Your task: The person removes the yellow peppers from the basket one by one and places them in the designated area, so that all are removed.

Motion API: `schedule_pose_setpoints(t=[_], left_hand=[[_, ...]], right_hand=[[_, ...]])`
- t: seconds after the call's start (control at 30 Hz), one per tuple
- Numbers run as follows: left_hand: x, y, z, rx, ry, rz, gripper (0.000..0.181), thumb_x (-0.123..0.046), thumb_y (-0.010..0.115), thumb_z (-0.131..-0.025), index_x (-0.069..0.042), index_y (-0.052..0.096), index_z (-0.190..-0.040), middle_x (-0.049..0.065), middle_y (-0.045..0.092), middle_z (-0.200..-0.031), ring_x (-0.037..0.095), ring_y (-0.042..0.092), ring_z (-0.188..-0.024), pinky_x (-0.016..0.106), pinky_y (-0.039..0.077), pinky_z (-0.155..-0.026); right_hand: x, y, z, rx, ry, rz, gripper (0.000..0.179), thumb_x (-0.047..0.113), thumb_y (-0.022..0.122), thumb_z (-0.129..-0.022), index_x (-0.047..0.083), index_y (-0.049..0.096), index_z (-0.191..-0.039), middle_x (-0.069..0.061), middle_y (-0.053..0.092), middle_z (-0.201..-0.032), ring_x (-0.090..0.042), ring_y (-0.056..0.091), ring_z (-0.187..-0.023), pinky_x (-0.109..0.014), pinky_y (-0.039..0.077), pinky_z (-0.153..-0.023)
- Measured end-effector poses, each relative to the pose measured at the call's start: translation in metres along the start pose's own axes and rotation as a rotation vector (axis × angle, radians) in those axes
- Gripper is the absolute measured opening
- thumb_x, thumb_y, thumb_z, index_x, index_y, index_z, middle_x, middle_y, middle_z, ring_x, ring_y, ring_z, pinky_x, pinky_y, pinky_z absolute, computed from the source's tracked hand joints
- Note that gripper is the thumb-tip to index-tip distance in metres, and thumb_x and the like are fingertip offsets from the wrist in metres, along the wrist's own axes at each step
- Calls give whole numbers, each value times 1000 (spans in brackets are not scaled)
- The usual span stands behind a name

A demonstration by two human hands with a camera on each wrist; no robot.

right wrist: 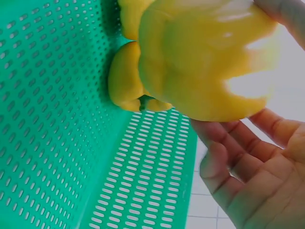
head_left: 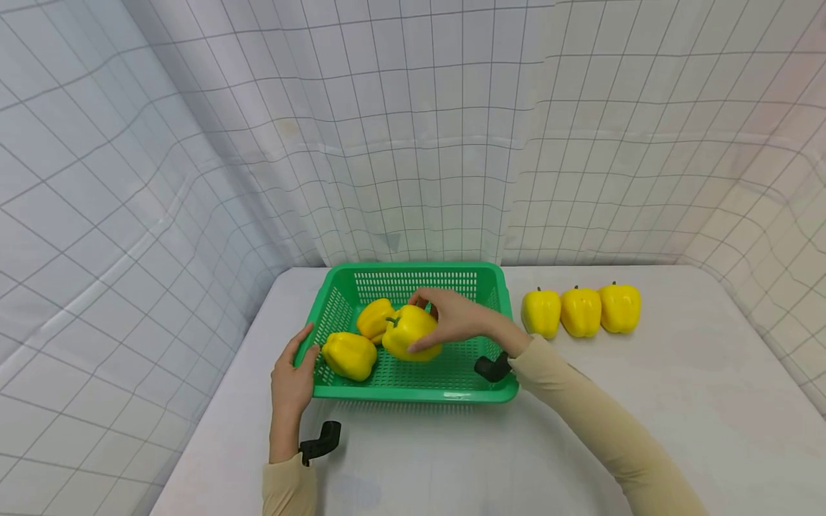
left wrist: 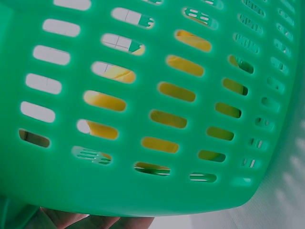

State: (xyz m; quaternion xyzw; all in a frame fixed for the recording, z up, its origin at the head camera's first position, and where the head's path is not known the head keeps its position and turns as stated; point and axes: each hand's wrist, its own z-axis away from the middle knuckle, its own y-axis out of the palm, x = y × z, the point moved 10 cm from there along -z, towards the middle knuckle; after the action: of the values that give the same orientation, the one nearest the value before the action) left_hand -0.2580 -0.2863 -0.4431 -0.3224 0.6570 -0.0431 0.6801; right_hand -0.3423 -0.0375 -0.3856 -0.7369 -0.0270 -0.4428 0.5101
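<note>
My right hand [head_left: 457, 315] holds a yellow bell pepper [head_left: 410, 332] over the middle of the green basket [head_left: 413, 393], thumb on one side and fingers on the other. In the right wrist view this pepper fills the upper part, and the fingers [right wrist: 257, 157] bend around its lower side. Two more yellow bell peppers lie inside the basket at its left, one nearer the front [head_left: 349, 356] and one farther back [head_left: 374, 319]. My left hand [head_left: 292, 383] grips the basket's left side at the rim; the left wrist view shows the slotted wall, with only fingertips visible below.
Three yellow bell peppers stand in a row on the white table [head_left: 645, 401], right of the basket: one nearest it [head_left: 540, 314], a middle one [head_left: 581, 312] and a far one [head_left: 620, 308]. White grid-patterned curtains [head_left: 413, 143] enclose the back and sides. Each wrist carries a black camera mount.
</note>
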Motion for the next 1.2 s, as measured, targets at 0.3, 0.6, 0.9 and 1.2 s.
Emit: schedule_pose_setpoints(t=[0.3, 0.6, 0.9, 1.2], left_hand=[[0, -1, 0, -18, 13, -9, 44, -32, 47, -99, -24, 47, -142, 10, 41, -144, 24, 46, -79, 34, 37, -63], [2, 0, -1, -15, 17, 1, 44, -34, 47, -99, -24, 47, -142, 10, 42, -144, 24, 48, -83, 34, 38, -65], [1, -1, -1, -21, 27, -13, 43, -34, 46, -100, -25, 47, -142, 10, 43, -143, 20, 45, -69, 33, 37, -61], [1, -1, -1, -22, 25, -20, 43, -34, 47, -99, -25, 48, -142, 10, 43, -143, 19, 41, -59, 32, 35, -56]], right_hand=[[5, -23, 15, -166, -25, -35, 64, 45, 77, -75, 20, 50, -128, 2, 55, -115, -20, 53, -90, -32, 48, -73], [6, -47, 36, -338, -29, -52, 60, 44, 79, -74, 21, 54, -123, 3, 56, -103, -21, 52, -80, -33, 46, -65], [-2, -70, 63, -508, 3, -93, 55, 36, 80, -75, 15, 52, -117, -1, 55, -89, -17, 53, -73, -32, 46, -62], [-16, -85, 97, -606, 78, -120, 57, 34, 78, -78, 11, 47, -120, -7, 50, -94, -22, 49, -72, -32, 43, -60]])
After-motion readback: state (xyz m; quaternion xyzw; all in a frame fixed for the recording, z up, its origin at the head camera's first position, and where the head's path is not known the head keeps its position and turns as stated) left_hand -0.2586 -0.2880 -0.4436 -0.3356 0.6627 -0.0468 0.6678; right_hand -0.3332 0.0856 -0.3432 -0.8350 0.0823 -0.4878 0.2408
